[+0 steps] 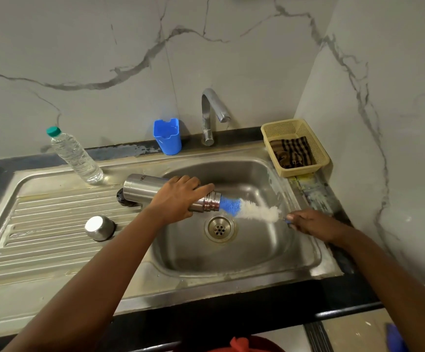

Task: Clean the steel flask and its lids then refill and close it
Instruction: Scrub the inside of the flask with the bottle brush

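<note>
My left hand (178,193) grips the steel flask (145,190), held on its side over the sink basin (234,257) with its open threaded mouth pointing right. A bottle brush (247,208) with a blue sponge tip and white bristles has its tip at the flask's mouth. My right hand (310,222) pinches the brush's handle at the right. A steel cup lid (99,227) rests upside down on the ribbed drainboard. A black inner lid (123,198) lies behind the flask's base, mostly hidden.
A clear water bottle (75,156) with a green cap stands at the back left. A blue plastic cup (167,137) and the tap (210,115) are behind the basin. A yellow basket (318,148) holding a striped cloth sits at the back right corner.
</note>
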The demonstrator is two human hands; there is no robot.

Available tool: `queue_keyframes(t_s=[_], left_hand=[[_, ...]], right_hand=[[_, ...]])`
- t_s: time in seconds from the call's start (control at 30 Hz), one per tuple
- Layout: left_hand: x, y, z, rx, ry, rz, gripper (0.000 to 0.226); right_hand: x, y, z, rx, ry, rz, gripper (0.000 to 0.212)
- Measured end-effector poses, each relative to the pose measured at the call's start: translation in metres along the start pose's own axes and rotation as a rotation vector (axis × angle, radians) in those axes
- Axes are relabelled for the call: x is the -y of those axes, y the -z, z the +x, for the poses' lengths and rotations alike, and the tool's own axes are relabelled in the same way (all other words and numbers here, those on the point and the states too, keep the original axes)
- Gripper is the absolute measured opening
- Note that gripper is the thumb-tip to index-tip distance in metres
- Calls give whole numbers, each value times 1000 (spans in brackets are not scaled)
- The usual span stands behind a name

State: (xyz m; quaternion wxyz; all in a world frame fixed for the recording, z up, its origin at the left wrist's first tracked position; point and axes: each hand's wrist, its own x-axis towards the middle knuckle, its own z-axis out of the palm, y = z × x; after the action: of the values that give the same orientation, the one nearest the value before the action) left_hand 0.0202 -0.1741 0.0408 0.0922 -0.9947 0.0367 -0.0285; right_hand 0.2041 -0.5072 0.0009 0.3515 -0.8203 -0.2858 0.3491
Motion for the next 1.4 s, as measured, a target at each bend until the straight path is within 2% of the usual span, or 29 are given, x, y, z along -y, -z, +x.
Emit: queue_keyframes(t_s=[0.03,0.07,0.1,0.17,0.23,0.3,0.33,0.4,0.43,0.47,0.5,0.53,0.6,0.63,0.67,0.73,0.8,0.83,0.87,0.93,0.97,1.0,1.03,1.07,1.13,1.17,1.23,1.3,1.4], left_hand=[[0,0,0,3,-5,9,95],[1,-1,0,3,-5,15,94],[2,-1,1,1,0,18,95],[4,-1,1,3,3,12,95],[5,-1,2,16,-9,18,94],[6,0,2,30,-16,30,92],[6,1,2,33,-16,30,92],[7,1,2,40,-13,23,92],[7,1,3,44,-13,22,92],[7,1,3,48,-11,24,91],[6,1,3,54,-6,28,91],[6,1,3,60,1,30,91],[6,1,4,64,30,14,91],[7,3,4,69,47,1,90],[7,4,5,76,58,-9,90],[7,7,8,106,62,-18,90],[8,9,13,160,56,-17,90],[9,10,15,186,47,-11,89],[10,11,18,208,38,-1,89],[13,11,22,230,25,29,89],[14,11,23,230,19,48,88],[14,11,24,226,14,69,87],[14,12,25,221,13,88,87],[15,13,26,220,17,94,87],[15,15,28,212,39,70,86],[16,16,29,211,46,55,86],[20,17,29,233,54,29,84],[26,19,27,250,71,33,86],[21,26,28,260,59,111,86]], right_hand=[[0,0,0,32,-26,56,38],[-1,-1,-1,-1,40,-54,42],[-4,0,-1,-106,161,-281,45],[-2,2,-4,-447,454,-706,44],[2,4,-6,-630,627,-883,38],[2,3,-5,-541,577,-833,36],[5,3,-4,-410,438,-697,36],[9,1,-4,-45,63,-168,35],[10,1,-5,44,-61,17,36],[9,1,-5,64,-77,53,37],[7,0,-5,14,-18,-43,39],[4,-1,-6,-108,109,-270,43],[1,2,-8,-484,416,-746,46],[1,3,-9,-615,536,-883,43],[1,2,-9,-675,608,-955,38],[-3,1,-7,-693,646,-972,32],[-6,0,-7,-632,552,-921,37],[-6,-2,-10,-536,456,-855,41],[-7,-3,-10,-398,337,-745,43],[-7,-5,-9,-122,67,-260,41],[-5,-5,-10,-50,-23,-43,39],[-2,-5,-12,-27,-30,22,39],[-2,-5,-13,-68,41,-96,39],[-1,-3,-13,-185,140,-355,38],[-1,5,-13,-563,406,-828,33],[1,8,-14,-685,514,-947,31],[-3,16,-18,-707,516,-983,30],[-13,23,-26,-617,357,-861,23],[-27,29,-35,-483,184,-844,32]])
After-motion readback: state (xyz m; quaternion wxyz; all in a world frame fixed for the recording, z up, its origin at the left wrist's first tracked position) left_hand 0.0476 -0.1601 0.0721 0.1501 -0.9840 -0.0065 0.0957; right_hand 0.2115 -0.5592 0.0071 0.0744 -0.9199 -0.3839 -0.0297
